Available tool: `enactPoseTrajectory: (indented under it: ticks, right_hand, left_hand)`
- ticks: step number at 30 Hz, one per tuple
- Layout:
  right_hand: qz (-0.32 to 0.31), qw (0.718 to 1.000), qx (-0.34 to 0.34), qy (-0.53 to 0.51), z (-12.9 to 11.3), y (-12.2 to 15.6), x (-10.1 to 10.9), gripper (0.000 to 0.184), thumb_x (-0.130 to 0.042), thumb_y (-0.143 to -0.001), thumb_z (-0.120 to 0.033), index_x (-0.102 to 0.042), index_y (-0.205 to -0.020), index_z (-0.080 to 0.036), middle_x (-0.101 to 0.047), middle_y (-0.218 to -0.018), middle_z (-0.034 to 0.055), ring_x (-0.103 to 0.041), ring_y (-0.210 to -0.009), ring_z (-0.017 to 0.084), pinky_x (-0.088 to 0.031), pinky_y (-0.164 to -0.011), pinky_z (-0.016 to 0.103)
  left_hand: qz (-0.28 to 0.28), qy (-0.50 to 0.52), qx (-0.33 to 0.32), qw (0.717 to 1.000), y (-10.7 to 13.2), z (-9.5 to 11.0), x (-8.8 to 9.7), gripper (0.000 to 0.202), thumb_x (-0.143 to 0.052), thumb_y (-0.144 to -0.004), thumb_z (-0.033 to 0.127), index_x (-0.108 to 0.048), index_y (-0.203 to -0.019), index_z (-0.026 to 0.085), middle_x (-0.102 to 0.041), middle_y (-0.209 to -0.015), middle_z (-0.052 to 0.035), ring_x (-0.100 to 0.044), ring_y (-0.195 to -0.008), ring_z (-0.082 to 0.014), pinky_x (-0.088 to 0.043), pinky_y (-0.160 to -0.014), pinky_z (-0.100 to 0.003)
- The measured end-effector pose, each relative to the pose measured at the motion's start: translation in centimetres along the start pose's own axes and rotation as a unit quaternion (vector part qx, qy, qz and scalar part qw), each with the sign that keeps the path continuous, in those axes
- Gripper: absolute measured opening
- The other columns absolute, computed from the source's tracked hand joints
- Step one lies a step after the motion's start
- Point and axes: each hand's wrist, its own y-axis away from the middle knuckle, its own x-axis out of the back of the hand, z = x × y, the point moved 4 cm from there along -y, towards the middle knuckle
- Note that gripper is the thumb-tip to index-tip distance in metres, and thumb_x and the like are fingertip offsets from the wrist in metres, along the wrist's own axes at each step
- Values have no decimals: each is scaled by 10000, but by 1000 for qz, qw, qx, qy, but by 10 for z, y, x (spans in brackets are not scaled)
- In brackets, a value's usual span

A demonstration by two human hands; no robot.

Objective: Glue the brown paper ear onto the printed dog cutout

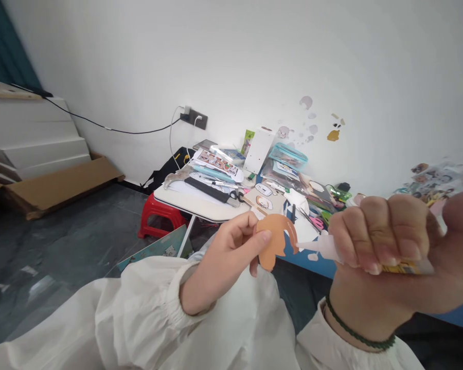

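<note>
Head view shows two bare hands raised in front of a cluttered work area. Her or his left hand [231, 246] pinches an orange paper cutout [274, 241] between thumb and fingertips, holding it up near the middle of the scene, its plain orange side facing the camera. The right hand [386, 252] is curled in a tight fist around a glue tube [324, 247], whose whitish nozzle points left and touches the right edge of the cutout. A green cord bracelet [355, 331] circles the right wrist, and both arms wear white sleeves [146, 303].

Farther off, behind the hands, stands a small white table [200, 203] loaded with printed sticker sheets [218, 162], black-handled scissors [237, 196] and a black ruler-like strip. A red plastic stool [158, 216] sits just beside it on the left, on the dark floor. To the right of the table lies a blue surface [312, 259] strewn with paper scraps, a clear turquoise-lidded box [288, 154] and pink-handled scissors [315, 222]. Stickers [308, 121] dot the white wall, a charger hangs from a wall socket [195, 118], and flattened cardboard [57, 185] rests on the floor at far left.
</note>
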Motion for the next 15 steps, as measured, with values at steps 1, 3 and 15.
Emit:
enactPoseTrajectory:
  ticks: [1, 3, 15]
  right_hand:
    - [-6, 1000, -3, -2, 0, 0, -1, 504, -440, -846, -495, -523, -451, -193, -320, -351, -41, -403, -281, 78, -300, -278, 234]
    - [-11, 1000, -13, -3, 1, 1, -1, 508, -451, -847, -511, -542, -461, -193, -348, -359, -40, -410, -292, 81, -312, -297, 241]
    - [-11, 997, -25, 66, 4, 12, -2, 585, -351, -868, -622, -545, -495, -215, -422, -433, -7, -438, -366, 120, -337, -388, 301]
  left_hand:
    - [0, 1, 0, 1000, 0, 0, 0, 312, -576, -864, 380, -417, -665, 199, -504, -576, 69, -488, -502, -47, -376, -410, -129]
    - [-4, 2, -2, 1000, -1, 1, -1, 304, -571, -867, 374, -421, -669, 199, -520, -581, 64, -480, -497, -46, -378, -411, -129]
    - [8, -3, -2, 1000, -5, -7, 3, 296, -579, -858, 398, -428, -695, 202, -537, -612, 53, -487, -504, -58, -392, -417, -155]
